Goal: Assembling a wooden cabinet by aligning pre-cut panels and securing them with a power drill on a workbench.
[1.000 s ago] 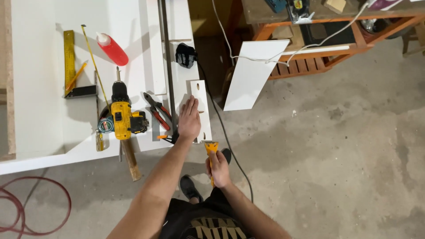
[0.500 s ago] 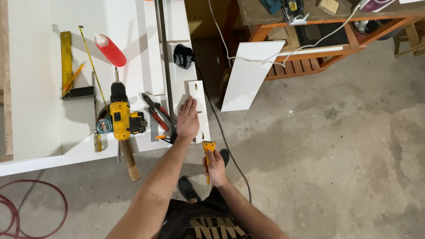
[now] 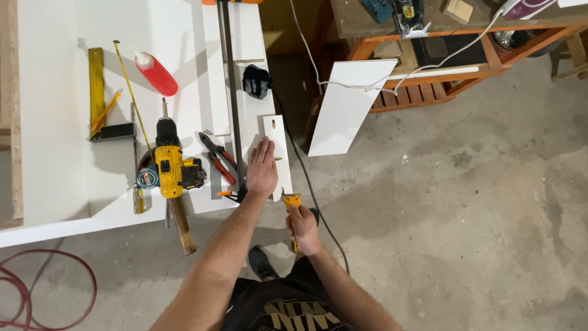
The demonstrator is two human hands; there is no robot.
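White board is under your left hand (image 3: 262,173): you are pressing it flat, fingers spread and extended, on the narrow white panel (image 3: 277,147) at the near edge of the workbench (image 3: 55,153). Your right hand (image 3: 303,228) is wrapping closed around the handle of an orange scraper (image 3: 291,205), its blade touching the panel's near end. Red-handled pliers (image 3: 217,160) are lying just beside your left hand, with a yellow drill (image 3: 171,165) further left.
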